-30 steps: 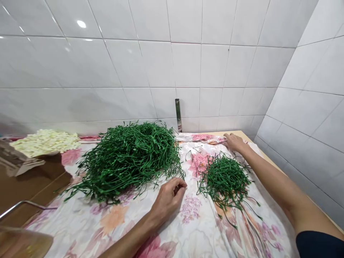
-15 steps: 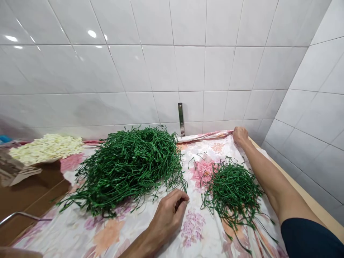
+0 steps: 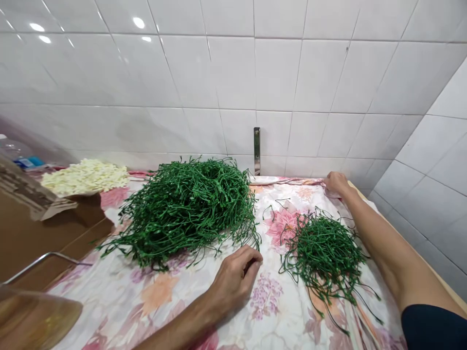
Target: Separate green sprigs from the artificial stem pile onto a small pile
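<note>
My right hand (image 3: pixel 336 183) reaches to the cloth's far right corner, its fingers closed on the bunched edge of the floral cloth (image 3: pixel 268 330). In the middle, my left hand (image 3: pixel 235 274) rests low over the cloth, fingers curled and thumb against the index finger. Whatever its fingertips may pinch is too small or hidden to make out. Just beyond it lies a large heap of thin green artificial stems (image 3: pixel 189 209) with small forked tips. A smaller pile of the same green stems (image 3: pixel 326 255) lies between my left hand and my right forearm.
At the left stands an open cardboard box (image 3: pixel 25 243), with a pile of pale yellow small pieces (image 3: pixel 87 176) behind it. A clear bottle (image 3: pixel 18 151) stands at the far left. A bent metal rod (image 3: pixel 47 255) juts in. White tiled walls (image 3: pixel 277 73) and a metal bracket (image 3: pixel 257 150) bound the back.
The view has shifted left and slightly downward, bringing the bottle and a translucent brownish object at lower left into sight. Both hands keep nearly the same places on the cloth.
</note>
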Demonstrator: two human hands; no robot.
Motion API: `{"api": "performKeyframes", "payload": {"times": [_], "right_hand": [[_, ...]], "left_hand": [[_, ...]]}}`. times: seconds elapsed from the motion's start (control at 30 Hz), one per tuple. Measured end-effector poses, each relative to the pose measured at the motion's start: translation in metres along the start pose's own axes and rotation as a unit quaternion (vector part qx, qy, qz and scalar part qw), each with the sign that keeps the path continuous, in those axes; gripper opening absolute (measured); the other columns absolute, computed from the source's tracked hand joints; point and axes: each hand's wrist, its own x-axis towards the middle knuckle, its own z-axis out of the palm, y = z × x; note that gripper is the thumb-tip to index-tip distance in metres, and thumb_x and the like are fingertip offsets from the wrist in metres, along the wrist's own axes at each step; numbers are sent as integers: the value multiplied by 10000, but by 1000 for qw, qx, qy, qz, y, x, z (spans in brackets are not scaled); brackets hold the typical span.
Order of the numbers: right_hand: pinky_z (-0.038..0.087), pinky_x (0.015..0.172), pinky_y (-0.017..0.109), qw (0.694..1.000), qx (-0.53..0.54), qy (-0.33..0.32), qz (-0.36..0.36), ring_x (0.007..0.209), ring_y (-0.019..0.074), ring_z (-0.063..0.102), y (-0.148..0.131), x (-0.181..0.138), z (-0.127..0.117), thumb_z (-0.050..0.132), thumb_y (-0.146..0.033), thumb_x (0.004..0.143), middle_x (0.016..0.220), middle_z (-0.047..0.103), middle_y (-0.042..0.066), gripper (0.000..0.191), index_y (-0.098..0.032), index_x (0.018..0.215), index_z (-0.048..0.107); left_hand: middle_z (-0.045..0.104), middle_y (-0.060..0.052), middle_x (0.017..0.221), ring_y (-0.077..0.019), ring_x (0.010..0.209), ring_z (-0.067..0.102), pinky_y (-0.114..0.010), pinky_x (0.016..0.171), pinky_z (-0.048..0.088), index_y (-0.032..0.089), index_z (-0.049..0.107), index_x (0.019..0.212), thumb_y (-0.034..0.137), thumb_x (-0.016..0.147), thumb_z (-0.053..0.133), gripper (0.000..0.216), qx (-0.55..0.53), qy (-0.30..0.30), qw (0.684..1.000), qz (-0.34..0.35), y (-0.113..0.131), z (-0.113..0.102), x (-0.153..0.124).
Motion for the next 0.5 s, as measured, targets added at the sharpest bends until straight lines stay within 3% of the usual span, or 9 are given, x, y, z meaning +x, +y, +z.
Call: {"api": "performKeyframes", "payload": {"times": [0.13,0.23,0.33,0.43,0.5], "right_hand": [[454,988,372,998,-4,3,-60,1208,307,618,0,-19,-30,580,-356,962,1283,683,209,456,-88,1327,627],[467,951,380,990,-6,-8,-143,1111,305,661,-15,-45,-49,562,-412,965,1146,743,161,405,-148,1246,684],[470,953,398,953,-5,-50,-300,1083,308,670,-52,-73,-52,553,-385,971,1175,727,180,422,-123,1285,655],[435,1023,366,923,3,-73,-377,1214,297,609,-103,-95,-39,654,-434,915,1362,639,169,541,-166,1382,599],[435,1018,354,908,-2,-85,-409,1219,291,604,-134,-104,-26,690,-455,888,1377,619,168,604,-194,1420,574]], "left_hand": [[639,-39,923,-162,772,585,-303,717,453,209,631,1058,288,939,601,145,47,-5,999,9,-1,1,-2],[641,-50,965,-164,824,603,-306,757,466,208,633,1043,252,978,530,129,57,-5,998,15,-2,4,-3],[642,-58,951,-158,820,601,-299,760,470,194,637,1007,212,980,502,139,39,27,999,26,-2,6,-4],[645,-55,926,-149,781,593,-287,721,463,185,647,1022,170,949,518,149,23,75,996,40,-1,5,-5],[654,-51,900,-149,775,596,-282,709,461,183,656,1028,145,934,515,174,3,104,994,43,0,3,-5]]}}
